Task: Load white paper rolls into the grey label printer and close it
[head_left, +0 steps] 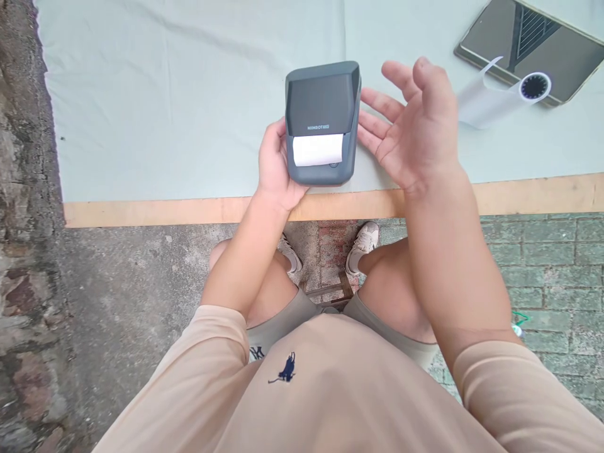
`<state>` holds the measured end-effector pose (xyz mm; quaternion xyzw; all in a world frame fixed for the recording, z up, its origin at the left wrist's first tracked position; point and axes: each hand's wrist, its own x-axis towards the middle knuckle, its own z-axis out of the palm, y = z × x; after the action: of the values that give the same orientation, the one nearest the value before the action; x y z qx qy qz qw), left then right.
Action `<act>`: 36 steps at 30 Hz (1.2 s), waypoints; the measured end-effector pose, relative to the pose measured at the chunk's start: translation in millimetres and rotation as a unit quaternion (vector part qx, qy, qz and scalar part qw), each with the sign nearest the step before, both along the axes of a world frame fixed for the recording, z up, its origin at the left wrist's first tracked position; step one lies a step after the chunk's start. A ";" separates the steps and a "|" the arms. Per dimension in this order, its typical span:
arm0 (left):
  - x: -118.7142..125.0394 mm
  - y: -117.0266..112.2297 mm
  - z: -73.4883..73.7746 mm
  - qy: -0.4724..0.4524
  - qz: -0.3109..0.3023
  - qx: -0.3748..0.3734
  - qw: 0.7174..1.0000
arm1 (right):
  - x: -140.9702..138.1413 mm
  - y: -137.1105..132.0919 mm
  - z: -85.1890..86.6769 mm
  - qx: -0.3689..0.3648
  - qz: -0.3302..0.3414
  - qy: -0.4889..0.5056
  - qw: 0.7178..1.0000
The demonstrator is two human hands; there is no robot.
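A small dark grey label printer (322, 119) sits near the table's front edge, with a strip of white paper showing at its front slot. My left hand (274, 168) grips the printer's left side, thumb against its front corner. My right hand (414, 129) hovers just right of the printer, palm turned toward it, fingers stretched out and apart, holding nothing. It does not touch the printer.
The table (165, 113) is covered in pale green cloth with a wooden front edge. A roll of white paper (500, 94), partly unrolled, lies at the back right against a dark glossy tablet-like slab (528, 50). My knees and shoes show below the table.
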<state>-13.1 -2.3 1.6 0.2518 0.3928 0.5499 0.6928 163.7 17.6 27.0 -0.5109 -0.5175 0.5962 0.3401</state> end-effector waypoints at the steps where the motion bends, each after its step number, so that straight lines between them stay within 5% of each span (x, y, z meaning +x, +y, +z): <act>1: 1.0 -0.5 0.8 -0.003 0.000 0.002 1.000 | 1.3 0.8 -1.5 0.006 -0.012 0.015 1.000; 6: 6.2 -5.7 4.5 0.003 -0.005 0.016 1.000 | -5.1 -8.5 7.1 0.121 -0.054 0.011 0.991; 14: 7.0 -4.6 -1.9 -0.020 0.003 0.035 0.999 | 4.1 -12.0 22.8 0.211 0.074 -0.112 0.968; 20: 7.2 -4.8 -1.8 -0.045 -0.004 0.041 0.998 | -13.0 -5.3 34.1 0.369 -0.146 -0.156 0.904; 27: 6.1 -10.8 12.1 0.032 -0.026 0.012 0.999 | -26.8 -3.8 48.2 0.362 -0.107 -0.099 0.921; 32: 6.3 -10.5 5.8 0.010 -0.047 0.049 0.998 | -20.4 -3.0 44.2 0.377 -0.098 -0.092 0.916; 36: 7.3 -11.4 1.7 0.003 -0.038 0.050 0.998 | -13.3 -5.9 50.7 0.381 -0.035 -0.252 0.889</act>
<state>-5.8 -13.8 3.3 0.3024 0.3567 0.5412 0.6988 150.4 11.7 77.7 -0.4930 -0.7550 0.1918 0.3875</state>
